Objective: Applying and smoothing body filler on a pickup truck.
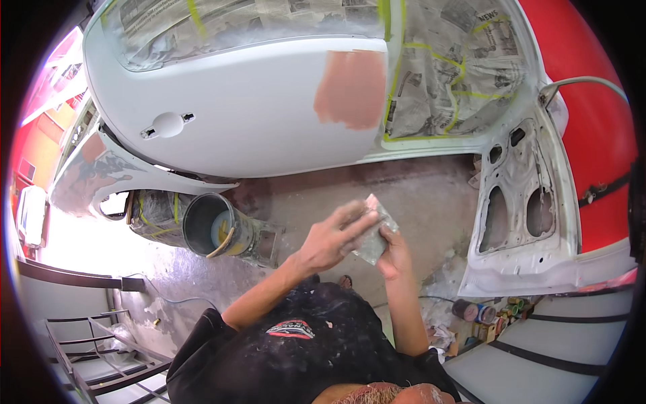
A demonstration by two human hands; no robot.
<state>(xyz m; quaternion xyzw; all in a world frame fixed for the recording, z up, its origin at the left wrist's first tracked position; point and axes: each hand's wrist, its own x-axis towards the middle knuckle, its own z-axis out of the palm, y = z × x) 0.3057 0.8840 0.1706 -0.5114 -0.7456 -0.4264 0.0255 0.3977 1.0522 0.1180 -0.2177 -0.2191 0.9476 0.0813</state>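
My right hand point(396, 254) grips a dusty grey-green sheet point(374, 239) that looks like sandpaper, with its thumb pressed on the face. A pinkish tint shows at the sheet's top corner. From the left, my left hand point(330, 237) reaches across with fingers stretched over the sheet; they look slightly blurred, and whether they touch it is hard to tell. Beyond both hands stands a white-primed car door point(256, 101) with an oval handle recess. A pink filler patch point(351, 89) covers the door's edge beside the masked opening.
Newspaper and yellow-green tape mask the windows point(457, 87). A dark bucket point(202, 225) with liquid stands left of my hands. An opened white door shell point(518, 202) juts out at right. Metal racks point(108, 357) flank me at lower left; cans point(464, 310) stand at lower right.
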